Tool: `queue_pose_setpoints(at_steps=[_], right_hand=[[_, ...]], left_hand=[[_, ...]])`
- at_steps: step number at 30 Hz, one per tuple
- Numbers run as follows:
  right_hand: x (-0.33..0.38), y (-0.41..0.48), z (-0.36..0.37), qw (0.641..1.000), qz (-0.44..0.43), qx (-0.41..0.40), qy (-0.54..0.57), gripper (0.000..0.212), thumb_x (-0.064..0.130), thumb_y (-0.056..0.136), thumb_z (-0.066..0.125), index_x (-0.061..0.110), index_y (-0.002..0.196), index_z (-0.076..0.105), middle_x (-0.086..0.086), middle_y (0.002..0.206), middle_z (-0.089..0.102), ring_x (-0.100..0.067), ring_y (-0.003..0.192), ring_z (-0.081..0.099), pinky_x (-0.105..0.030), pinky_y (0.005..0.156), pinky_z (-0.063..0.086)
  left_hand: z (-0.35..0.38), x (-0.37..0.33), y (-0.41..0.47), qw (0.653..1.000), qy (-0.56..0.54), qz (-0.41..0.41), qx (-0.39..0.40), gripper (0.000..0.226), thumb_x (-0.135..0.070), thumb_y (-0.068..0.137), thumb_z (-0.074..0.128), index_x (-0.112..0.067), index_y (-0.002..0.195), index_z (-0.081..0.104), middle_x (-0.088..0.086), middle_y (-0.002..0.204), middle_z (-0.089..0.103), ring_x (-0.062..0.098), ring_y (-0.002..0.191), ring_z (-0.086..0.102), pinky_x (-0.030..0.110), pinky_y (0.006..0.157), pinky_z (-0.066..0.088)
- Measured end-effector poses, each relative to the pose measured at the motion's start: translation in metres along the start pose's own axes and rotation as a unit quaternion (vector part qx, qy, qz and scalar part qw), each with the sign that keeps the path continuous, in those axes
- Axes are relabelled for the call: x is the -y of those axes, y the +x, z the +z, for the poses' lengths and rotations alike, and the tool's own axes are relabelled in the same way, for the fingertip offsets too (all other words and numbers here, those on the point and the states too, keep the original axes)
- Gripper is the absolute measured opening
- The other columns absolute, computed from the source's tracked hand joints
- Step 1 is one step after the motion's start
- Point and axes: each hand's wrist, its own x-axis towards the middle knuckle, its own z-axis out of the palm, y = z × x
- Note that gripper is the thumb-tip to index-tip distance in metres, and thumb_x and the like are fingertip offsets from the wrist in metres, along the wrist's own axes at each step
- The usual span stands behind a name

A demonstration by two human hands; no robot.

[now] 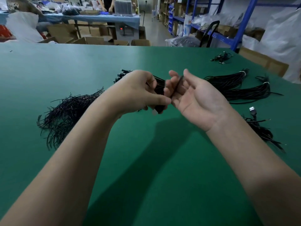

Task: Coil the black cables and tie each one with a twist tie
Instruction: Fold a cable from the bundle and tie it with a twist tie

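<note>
The coil [159, 92] of black cable is held above the bench [146, 160], clamped in the left grip [138, 92]. It looks light, limp and springy, so it is best pinched across its middle. The right grip [193, 98] lies apart, palm up, fingers just beside the coil.

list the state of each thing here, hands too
left hand: grips the coiled cable
coiled cable: held above the table between both hands
right hand: palm up, fingers straight against the cable
thin wire pile: loose, spread out on the table
cable bundles: lying flat, each bound with a white tie
usb cable: loose, untied
</note>
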Motion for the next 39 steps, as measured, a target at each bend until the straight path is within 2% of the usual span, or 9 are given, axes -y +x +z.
queue_pose_setpoints(at_steps=[3,6,10,17,23,28,34,37,39], right_hand=[[0.006,-0.003,-0.002,0.999,0.006,-0.036,0.031,0.031,0.021,0.109,0.038,0.007,0.093,0.06,0.006,0.053,0.036,-0.007,0.045,0.036,-0.018,0.042,0.035],[0.012,-0.01,-0.005,0.998,0.058,-0.007,0.009,0.031,0.026,0.108,0.04,0.012,0.087,0.058,0.009,0.056,0.025,-0.006,0.048,0.018,-0.018,0.04,0.015],[0.009,-0.02,-0.002,0.986,0.127,0.086,-0.067,0.037,0.037,0.106,0.04,0.017,0.077,0.052,0.01,0.061,0.015,-0.006,0.053,0.007,-0.019,0.04,0.006],[0.019,-0.032,0.001,0.938,0.142,0.206,-0.239,0.039,0.038,0.104,0.04,0.022,0.07,0.049,0.01,0.057,0.016,-0.005,0.046,0.011,-0.017,0.036,0.009],[0.049,-0.041,-0.009,0.877,0.101,0.264,-0.388,0.038,0.039,0.1,0.046,0.02,0.068,0.053,0.007,0.054,0.025,-0.008,0.046,0.016,-0.02,0.039,0.011],[0.056,-0.047,-0.013,0.837,0.086,0.272,-0.467,0.039,0.039,0.101,0.048,0.019,0.069,0.057,0.0,0.056,0.023,-0.013,0.048,0.02,-0.021,0.043,0.017],[0.061,-0.051,0.003,0.92,0.026,0.289,-0.264,0.032,0.036,0.101,0.039,0.02,0.079,0.055,0.007,0.061,0.016,-0.006,0.048,0.015,-0.018,0.04,0.015],[0.06,-0.047,0.012,0.955,-0.007,0.255,-0.148,0.03,0.035,0.103,0.034,0.02,0.084,0.051,0.009,0.064,0.01,-0.006,0.051,0.01,-0.02,0.043,0.012],[0.057,-0.044,0.014,0.971,-0.02,0.216,-0.1,0.032,0.033,0.106,0.033,0.02,0.085,0.052,0.008,0.064,0.009,-0.007,0.051,0.01,-0.021,0.043,0.012]], left_hand=[[0.0,0.003,0.001,1.0,0.016,0.011,0.019,0.035,-0.031,0.084,0.08,-0.011,0.088,0.051,0.006,0.079,0.078,0.022,0.077,0.074,0.049,0.075,0.058],[-0.004,0.009,0.005,0.996,0.045,0.07,-0.039,0.014,-0.02,0.1,0.061,-0.015,0.113,0.059,-0.003,0.11,0.075,0.018,0.103,0.071,0.05,0.091,0.057],[0.006,0.008,0.006,0.975,0.124,0.18,-0.033,0.052,-0.002,0.1,0.053,-0.027,0.146,0.047,-0.011,0.139,0.057,0.002,0.131,0.051,0.029,0.109,0.044],[0.006,0.01,0.005,0.974,0.069,0.207,-0.062,0.013,-0.009,0.101,0.057,-0.001,0.101,0.066,0.018,0.098,0.072,0.036,0.095,0.067,0.055,0.085,0.052],[-0.029,-0.01,-0.01,0.952,0.077,0.283,-0.091,0.005,-0.028,0.092,0.07,-0.032,0.094,0.071,-0.005,0.089,0.063,0.003,0.083,0.059,0.019,0.078,0.046],[-0.022,-0.01,-0.009,0.951,0.052,0.291,-0.096,0.011,-0.031,0.098,0.062,-0.034,0.102,0.072,-0.003,0.083,0.056,0.01,0.077,0.053,0.024,0.07,0.041],[0.007,-0.011,-0.004,0.959,0.025,0.264,-0.099,0.026,-0.029,0.105,0.049,-0.049,0.099,0.065,-0.015,0.082,0.056,0.003,0.074,0.049,0.028,0.067,0.039],[0.027,-0.015,-0.007,0.962,0.055,0.26,-0.066,0.018,-0.02,0.106,0.047,-0.03,0.1,0.06,-0.018,0.076,0.052,-0.004,0.073,0.046,0.022,0.068,0.038],[0.036,-0.018,-0.01,0.963,0.096,0.245,-0.057,0.018,-0.015,0.107,0.047,-0.019,0.091,0.054,-0.01,0.067,0.043,0.006,0.063,0.037,0.024,0.061,0.033]])
